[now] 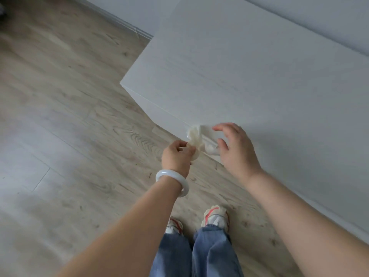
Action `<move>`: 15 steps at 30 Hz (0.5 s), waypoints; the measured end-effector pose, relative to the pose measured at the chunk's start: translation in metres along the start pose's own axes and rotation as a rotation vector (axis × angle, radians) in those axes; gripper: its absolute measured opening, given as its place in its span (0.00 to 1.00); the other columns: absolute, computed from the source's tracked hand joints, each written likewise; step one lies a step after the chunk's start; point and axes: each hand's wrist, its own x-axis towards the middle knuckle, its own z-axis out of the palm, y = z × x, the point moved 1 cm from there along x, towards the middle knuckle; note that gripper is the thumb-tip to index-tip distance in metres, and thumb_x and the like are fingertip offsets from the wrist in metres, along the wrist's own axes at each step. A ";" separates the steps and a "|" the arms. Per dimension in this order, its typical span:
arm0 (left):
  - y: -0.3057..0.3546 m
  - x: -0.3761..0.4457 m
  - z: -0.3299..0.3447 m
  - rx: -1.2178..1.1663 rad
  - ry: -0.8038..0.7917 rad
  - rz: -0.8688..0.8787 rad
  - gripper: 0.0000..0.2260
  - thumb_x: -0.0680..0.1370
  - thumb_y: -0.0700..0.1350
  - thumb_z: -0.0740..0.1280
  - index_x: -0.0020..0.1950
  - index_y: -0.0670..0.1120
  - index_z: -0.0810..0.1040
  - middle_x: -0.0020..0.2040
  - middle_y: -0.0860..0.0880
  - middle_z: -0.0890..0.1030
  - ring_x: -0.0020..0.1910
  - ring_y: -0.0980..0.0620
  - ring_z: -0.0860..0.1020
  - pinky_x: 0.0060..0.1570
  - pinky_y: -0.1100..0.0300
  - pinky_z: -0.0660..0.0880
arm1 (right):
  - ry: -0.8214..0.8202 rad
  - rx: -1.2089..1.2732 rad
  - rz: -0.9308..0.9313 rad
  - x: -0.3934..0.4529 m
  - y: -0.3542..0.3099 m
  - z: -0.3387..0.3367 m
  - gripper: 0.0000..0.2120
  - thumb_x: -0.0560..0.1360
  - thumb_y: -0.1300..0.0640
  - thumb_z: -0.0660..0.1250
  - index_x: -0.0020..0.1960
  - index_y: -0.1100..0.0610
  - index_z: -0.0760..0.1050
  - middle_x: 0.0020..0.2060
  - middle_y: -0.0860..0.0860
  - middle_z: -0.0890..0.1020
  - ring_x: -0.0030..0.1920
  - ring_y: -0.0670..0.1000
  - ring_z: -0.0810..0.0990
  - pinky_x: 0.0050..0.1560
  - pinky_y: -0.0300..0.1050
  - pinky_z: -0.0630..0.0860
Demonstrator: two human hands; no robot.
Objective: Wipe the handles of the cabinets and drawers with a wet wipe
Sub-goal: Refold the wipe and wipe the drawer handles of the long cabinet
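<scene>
Head view, looking down. White cabinet (249,72) fills the frame from 12 to 3 o'clock; its front edge runs diagonally from centre toward 4 o'clock. Wet wipe (194,139), crumpled and off-white, sits at the cabinet's front edge just below frame centre, bunched against what appears to be a handle (209,143); the handle's shape is mostly hidden by the wipe and hands, so cannot tell its form. Left hand (177,156), at 9 o'clock of the wipe, has its fingers (184,149) curled and pinching the wipe's lower end. A pale bangle (172,181) circles the left wrist. Right hand (233,144), at 3 o'clock of the wipe, has its fingers spread and loosely bent, hovering over the cabinet edge; whether the fingertips touch the wipe or handle cannot be told, and they hold nothing visible. Wood-grain floor (69,116) covers 6 to 11 o'clock. Blue jeans (211,254) and light sneakers (216,216) with red trim at 6 o'clock.
</scene>
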 end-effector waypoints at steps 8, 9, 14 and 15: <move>-0.003 0.025 0.004 0.072 0.438 0.076 0.03 0.78 0.41 0.62 0.50 0.48 0.72 0.51 0.48 0.76 0.43 0.49 0.75 0.45 0.51 0.76 | -0.259 -0.482 -0.476 0.058 0.038 0.031 0.26 0.80 0.51 0.49 0.75 0.58 0.63 0.76 0.55 0.62 0.77 0.54 0.58 0.76 0.54 0.51; -0.005 0.029 0.007 0.089 0.431 0.054 0.03 0.78 0.40 0.61 0.50 0.48 0.71 0.52 0.48 0.75 0.43 0.49 0.75 0.45 0.51 0.75 | -0.239 -0.507 -0.492 0.057 0.042 0.033 0.25 0.81 0.51 0.49 0.76 0.58 0.62 0.76 0.55 0.62 0.77 0.54 0.57 0.76 0.54 0.51; -0.016 0.051 0.027 -0.041 0.329 -0.095 0.05 0.76 0.39 0.60 0.50 0.48 0.69 0.50 0.45 0.78 0.42 0.46 0.79 0.41 0.49 0.78 | -0.171 -0.485 -0.542 0.056 0.044 0.035 0.24 0.81 0.53 0.50 0.75 0.59 0.63 0.76 0.55 0.62 0.77 0.54 0.58 0.76 0.56 0.54; -0.016 0.054 0.031 -0.096 0.291 -0.097 0.05 0.76 0.39 0.60 0.50 0.47 0.70 0.49 0.45 0.79 0.42 0.45 0.80 0.42 0.48 0.79 | -0.169 -0.489 -0.546 0.056 0.045 0.036 0.24 0.82 0.52 0.50 0.76 0.59 0.62 0.76 0.55 0.62 0.77 0.54 0.58 0.76 0.56 0.54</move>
